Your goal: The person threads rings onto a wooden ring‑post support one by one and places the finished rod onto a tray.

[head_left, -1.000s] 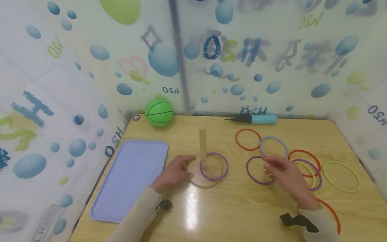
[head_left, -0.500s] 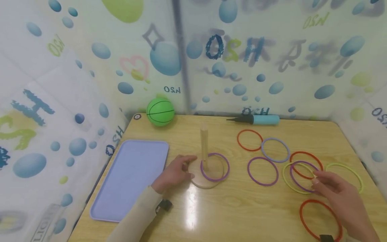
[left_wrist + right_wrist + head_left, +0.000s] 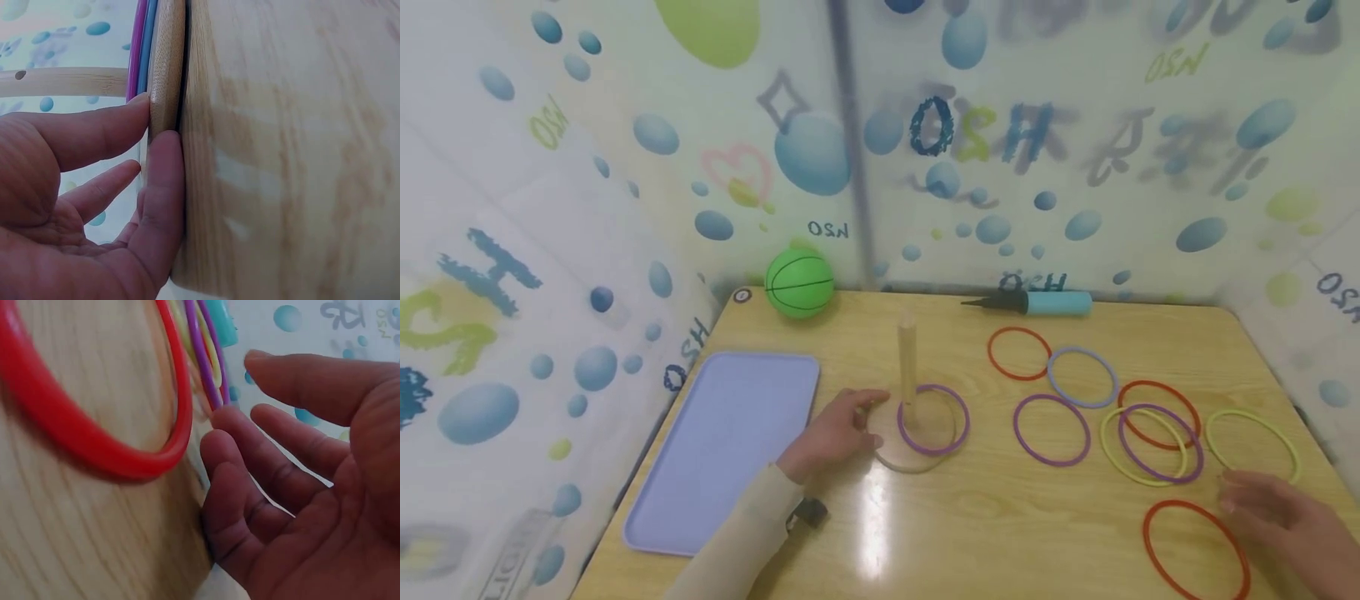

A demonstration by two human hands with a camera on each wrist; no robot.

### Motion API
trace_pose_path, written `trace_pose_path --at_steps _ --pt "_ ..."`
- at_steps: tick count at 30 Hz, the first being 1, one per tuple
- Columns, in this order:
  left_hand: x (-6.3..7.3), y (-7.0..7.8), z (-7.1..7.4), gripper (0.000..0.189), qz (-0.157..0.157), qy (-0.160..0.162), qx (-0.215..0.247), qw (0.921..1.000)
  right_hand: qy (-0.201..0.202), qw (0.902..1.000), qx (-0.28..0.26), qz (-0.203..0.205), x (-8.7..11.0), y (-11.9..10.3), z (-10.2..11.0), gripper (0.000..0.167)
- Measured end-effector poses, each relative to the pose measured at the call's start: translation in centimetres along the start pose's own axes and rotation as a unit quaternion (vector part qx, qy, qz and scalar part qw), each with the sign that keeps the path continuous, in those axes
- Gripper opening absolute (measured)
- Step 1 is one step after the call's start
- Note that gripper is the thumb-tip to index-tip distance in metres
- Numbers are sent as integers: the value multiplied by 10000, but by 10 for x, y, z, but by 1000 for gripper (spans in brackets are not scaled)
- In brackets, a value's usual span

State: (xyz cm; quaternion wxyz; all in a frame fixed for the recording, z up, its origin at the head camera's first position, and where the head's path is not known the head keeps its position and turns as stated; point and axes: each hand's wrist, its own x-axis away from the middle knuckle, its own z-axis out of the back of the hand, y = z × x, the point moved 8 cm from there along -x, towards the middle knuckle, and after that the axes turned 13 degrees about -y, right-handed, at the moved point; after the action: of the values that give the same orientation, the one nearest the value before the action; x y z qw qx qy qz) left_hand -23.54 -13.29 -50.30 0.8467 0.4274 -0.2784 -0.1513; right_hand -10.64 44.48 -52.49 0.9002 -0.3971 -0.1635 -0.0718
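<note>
A wooden stand with an upright peg [image 3: 907, 358] on a round base [image 3: 891, 457] is near the middle of the table. Around the peg lies a purple ring [image 3: 968, 422]. My left hand [image 3: 831, 433] holds the base by its left edge; in the left wrist view, the thumb meets its upper side and a finger [image 3: 164, 169] lies against the rim. My right hand [image 3: 1288, 529] hovers with nothing in it at the right, beside the front red ring [image 3: 125, 464]. Its fingers are loosely bent, the thumb apart.
A purple ring [image 3: 1015, 427], a blue ring [image 3: 1082, 350] and a red ring [image 3: 1018, 328] lie right of the stand. Farther right, several rings overlap near a yellow ring [image 3: 1296, 454]. A lilac tray [image 3: 730, 450] lies left. Behind are a green ball [image 3: 800, 283] and a blue pump [image 3: 1058, 303].
My right hand has moved from beside the single purple ring, past the overlapping rings, to the far right, uncovering the rings and the front red one. The left hand has stayed at the base.
</note>
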Motion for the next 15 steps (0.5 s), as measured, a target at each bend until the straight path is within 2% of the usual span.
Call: trace_pose_path --at_steps 2,4,10,12,15 --pt "0 -1 0 70 -7 -4 11 10000 -94 9997 230 10 0 -1 -2 53" --pt "0 -1 0 70 -2 2 -5 10000 -252 9988 412 123 -1 -5 -5 56" --pt "1 -4 0 70 114 13 102 9999 -768 9899 1186 131 -7 -15 -15 57" --pt "1 -4 0 70 146 7 140 9998 -690 9883 1351 143 -8 -16 -14 54" --pt "0 -4 0 70 125 -3 125 9998 -347 9896 1344 391 -7 -16 -10 46"
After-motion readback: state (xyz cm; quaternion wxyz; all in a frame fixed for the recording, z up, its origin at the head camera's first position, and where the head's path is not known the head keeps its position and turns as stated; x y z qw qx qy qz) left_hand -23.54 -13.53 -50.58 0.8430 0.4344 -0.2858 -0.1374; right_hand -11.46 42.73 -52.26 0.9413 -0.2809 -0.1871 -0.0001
